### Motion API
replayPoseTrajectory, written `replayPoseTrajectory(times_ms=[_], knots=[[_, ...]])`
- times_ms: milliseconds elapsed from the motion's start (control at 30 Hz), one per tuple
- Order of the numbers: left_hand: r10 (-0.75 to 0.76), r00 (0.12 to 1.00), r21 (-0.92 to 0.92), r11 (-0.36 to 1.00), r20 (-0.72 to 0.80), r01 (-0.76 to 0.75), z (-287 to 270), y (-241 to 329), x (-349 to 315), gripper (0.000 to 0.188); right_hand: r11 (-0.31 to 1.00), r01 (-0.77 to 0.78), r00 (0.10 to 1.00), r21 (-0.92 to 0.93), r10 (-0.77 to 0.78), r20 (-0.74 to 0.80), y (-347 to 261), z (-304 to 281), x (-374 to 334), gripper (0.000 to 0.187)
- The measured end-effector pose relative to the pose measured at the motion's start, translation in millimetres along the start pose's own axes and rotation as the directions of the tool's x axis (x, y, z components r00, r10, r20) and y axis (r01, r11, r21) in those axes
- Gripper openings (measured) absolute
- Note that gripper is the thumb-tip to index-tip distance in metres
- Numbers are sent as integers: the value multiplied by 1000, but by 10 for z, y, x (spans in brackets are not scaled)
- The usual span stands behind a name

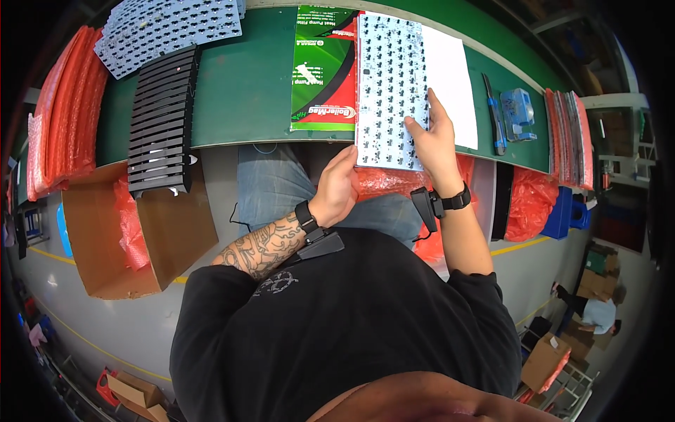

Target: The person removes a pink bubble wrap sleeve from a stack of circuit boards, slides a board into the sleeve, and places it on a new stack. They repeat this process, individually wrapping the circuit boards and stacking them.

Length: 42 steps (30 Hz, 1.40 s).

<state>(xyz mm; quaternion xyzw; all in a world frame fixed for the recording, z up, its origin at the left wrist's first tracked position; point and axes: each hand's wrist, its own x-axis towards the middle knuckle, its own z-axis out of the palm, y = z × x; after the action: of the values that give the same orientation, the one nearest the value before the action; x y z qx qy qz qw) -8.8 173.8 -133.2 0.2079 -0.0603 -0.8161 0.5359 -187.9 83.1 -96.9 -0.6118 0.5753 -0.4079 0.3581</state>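
Observation:
A pale blue-white keyboard circuit board with rows of small black parts lies lengthwise before me, its near end jutting over the bench edge. My right hand grips its right side, thumb on the top face and fingers along the edge. At the near left corner, my left hand holds the board's edge, some of its fingers hidden. Under or beside the board are a green and red printed sheet and a white sheet. Both wrists wear black straps with small devices.
On the green bench, a stack of similar boards and a black slotted rack stand left, near red bubble-wrap packs. Right are a blue cutter knife, a blue tape dispenser and more packs. A cardboard box sits below.

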Motion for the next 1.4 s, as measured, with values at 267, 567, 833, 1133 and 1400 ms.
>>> replayPoseTrajectory(times_ms=[267, 567, 833, 1133, 1400], knots=[[-29, 1000, 3, 1000, 2, 29, 51, 28, -22, 42, 998, 37, 999, -41, -39, -30, 3, -13, -4, 70], [-80, 997, -6, 997, -1, 80, -33, -16, 35, 43, 915, 50, 981, -399, -121, -154, -149, 51, -160, 58], [-137, 991, 36, 990, 8, 136, 16, -20, 31, 54, 920, 62, 960, -387, -160, -228, -212, 63, -302, 56], [-137, 990, 111, 984, -28, 140, 157, -38, 19, 56, 951, 147, 970, -274, -193, -149, -127, 6, -444, 49], [-137, 989, 105, 984, -55, 142, 127, -3, 37, 57, 955, 163, 970, -248, -201, -135, -94, 45, -461, 47]])
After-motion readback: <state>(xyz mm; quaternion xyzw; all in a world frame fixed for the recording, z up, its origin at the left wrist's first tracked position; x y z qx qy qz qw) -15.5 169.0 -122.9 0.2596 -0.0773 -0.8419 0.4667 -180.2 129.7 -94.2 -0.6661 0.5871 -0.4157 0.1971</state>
